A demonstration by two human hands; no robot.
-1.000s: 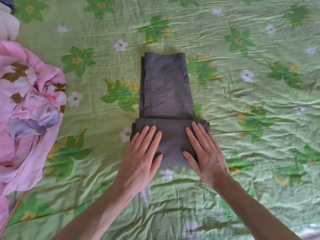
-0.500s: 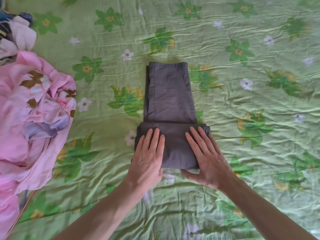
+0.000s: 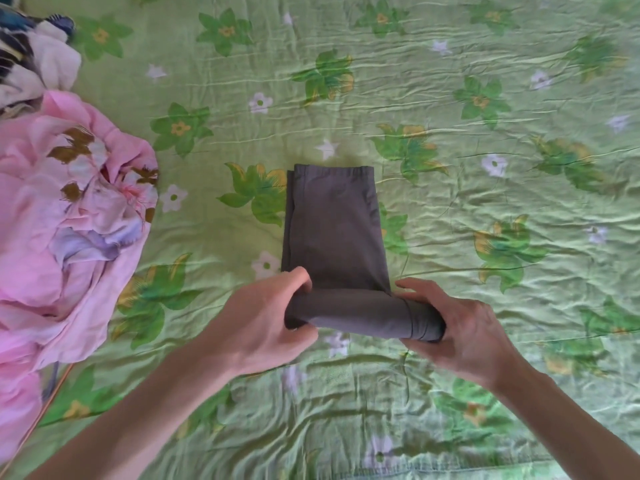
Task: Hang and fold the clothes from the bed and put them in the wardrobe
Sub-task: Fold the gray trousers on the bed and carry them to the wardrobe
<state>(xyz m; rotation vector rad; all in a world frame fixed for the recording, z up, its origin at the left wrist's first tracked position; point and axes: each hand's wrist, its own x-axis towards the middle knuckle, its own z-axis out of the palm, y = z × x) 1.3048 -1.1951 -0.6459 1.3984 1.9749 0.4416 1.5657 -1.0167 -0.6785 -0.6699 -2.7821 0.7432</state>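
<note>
A pair of dark grey trousers lies folded lengthwise on the green flowered bedspread, waistband at the far end. Its near end is folded over into a thick bundle lifted slightly off the bed. My left hand grips the left end of that bundle, fingers curled over the top and thumb below. My right hand grips the right end the same way.
A crumpled pink flowered garment is heaped at the left edge of the bed. Behind it at the far left lies a white and dark patterned cloth. A thin orange-brown strip shows at the lower left by the bed's edge.
Both hands were pressing flat on the folded near end; now they have curled around its two ends and raised it. The view has shifted, so the trousers sit lower in the frame.
</note>
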